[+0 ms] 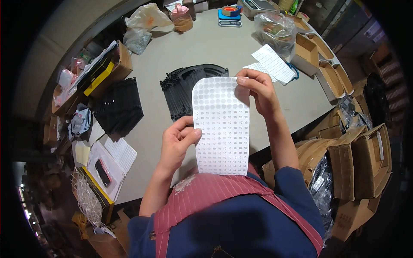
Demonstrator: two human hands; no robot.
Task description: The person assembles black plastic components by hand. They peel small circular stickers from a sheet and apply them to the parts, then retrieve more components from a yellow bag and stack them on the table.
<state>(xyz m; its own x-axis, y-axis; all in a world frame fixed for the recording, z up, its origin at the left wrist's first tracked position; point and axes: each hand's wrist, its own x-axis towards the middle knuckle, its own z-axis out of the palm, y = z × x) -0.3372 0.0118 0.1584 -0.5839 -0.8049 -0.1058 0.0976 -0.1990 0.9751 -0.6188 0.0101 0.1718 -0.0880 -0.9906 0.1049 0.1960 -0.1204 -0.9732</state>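
Tabletop (150, 64): pale, cluttered rim
My left fingers (192, 136): pinching left edge of sticker sheet (221, 139)
My right fingers (254, 84): pinching its upper right corner
Handling: I'd keep it lightly taut, uncreased
Sheet look: white, grey circles up top, printed rows below
Sheet spot: raised near my apron (215, 188), black parts (177, 98) beyond

- Two hands (177, 142) are holding one white sheet (221, 133)
- Two piles of black pieces (118, 105) are lying on one counter (150, 64)
- One pink-lidded jar (183, 23) is standing upright
- One tape roll (231, 8) is resting on one blue scale (229, 18)
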